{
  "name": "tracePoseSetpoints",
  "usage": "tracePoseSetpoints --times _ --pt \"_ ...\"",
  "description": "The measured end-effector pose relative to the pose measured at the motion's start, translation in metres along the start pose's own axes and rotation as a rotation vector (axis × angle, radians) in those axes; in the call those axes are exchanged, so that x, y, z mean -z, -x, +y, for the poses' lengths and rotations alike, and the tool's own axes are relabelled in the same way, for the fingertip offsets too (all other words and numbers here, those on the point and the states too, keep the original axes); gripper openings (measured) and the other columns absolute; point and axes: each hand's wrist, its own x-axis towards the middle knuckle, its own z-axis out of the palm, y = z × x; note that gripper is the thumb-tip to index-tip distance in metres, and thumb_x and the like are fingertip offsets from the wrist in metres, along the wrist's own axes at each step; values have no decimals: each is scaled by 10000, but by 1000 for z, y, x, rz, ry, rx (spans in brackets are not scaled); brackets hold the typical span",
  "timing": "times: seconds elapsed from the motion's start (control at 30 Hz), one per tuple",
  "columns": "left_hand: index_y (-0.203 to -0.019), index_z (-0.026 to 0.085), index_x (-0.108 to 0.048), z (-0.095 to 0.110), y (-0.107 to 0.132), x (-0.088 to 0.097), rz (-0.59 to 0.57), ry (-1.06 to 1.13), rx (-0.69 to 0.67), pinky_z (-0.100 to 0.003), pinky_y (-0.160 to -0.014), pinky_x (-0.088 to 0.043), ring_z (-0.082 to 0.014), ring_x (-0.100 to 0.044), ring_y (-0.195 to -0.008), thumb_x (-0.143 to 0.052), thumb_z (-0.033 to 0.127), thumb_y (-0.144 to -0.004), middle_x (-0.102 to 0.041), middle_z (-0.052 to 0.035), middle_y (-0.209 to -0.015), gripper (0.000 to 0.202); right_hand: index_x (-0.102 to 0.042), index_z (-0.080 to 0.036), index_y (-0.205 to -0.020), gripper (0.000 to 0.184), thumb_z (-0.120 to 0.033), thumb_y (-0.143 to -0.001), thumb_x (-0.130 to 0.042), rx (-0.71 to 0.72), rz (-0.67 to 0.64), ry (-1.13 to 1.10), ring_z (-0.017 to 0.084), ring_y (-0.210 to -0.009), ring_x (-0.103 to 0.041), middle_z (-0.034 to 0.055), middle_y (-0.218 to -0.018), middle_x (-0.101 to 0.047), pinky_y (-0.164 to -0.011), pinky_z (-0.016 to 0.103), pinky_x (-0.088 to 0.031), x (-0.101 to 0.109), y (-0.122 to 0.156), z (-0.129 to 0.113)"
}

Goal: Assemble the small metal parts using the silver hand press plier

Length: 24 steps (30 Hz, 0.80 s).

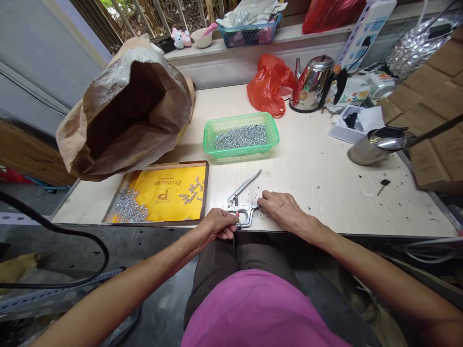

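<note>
A pair of silver hand-press pliers lies on the table near its front edge, with its long lever handle raised and slanting away to the right. My left hand is closed in a pinch at the left end of the pliers, by the jaws; whatever is between the fingertips is too small to make out. The curled fingers of my right hand grip the right end of the pliers' frame. Beyond the tool stands a green plastic basket holding many small metal parts.
To the left, a shallow tray lined with a yellow sheet holds small metal parts. A large open paper bag leans over its back edge. At the back are a red plastic bag and a kettle; a metal pot stands right.
</note>
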Motion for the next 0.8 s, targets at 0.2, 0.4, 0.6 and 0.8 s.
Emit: tracePoseSetpoints --times 0.2,0.4,0.6,0.8 --pt "-677 114 -601 -3 0 1 13 5 -10 -186 -385 -377 -71 -525 -352 -749 297 -702 -605 18 -505 237 -407 -161 -1382 822 -543 -717 -703 96 112 -60 371 -1273 -375 210 -1450 -357 -951 481 -383 4 -18 35" --pt "-696 110 -602 -2 2 -1 28 20 -7 -184 -377 -372 -70 -524 -348 -701 249 -747 -598 26 -503 178 -254 -122 -1483 1152 -690 -582 -695 192 -48 -38 442 -1403 -113 231 -1516 -254 -1066 635 -180 5 -54 62" --pt "-676 109 -592 -4 1 -2 26 44 -8 -175 -373 -369 -66 -529 -354 -706 263 -748 -600 24 -505 204 -341 -127 -1436 1064 -632 -582 -726 163 -15 -20 408 -1266 -363 223 -1397 -411 -1026 643 -222 9 -53 57" --pt "-642 113 -587 -3 3 -3 46 33 12 -169 -376 -374 -65 -531 -358 -747 310 -716 -588 24 -486 264 -447 -126 -1351 896 -592 -632 -710 147 31 10 363 -1157 -443 195 -1287 -505 -983 573 -300 5 -45 54"
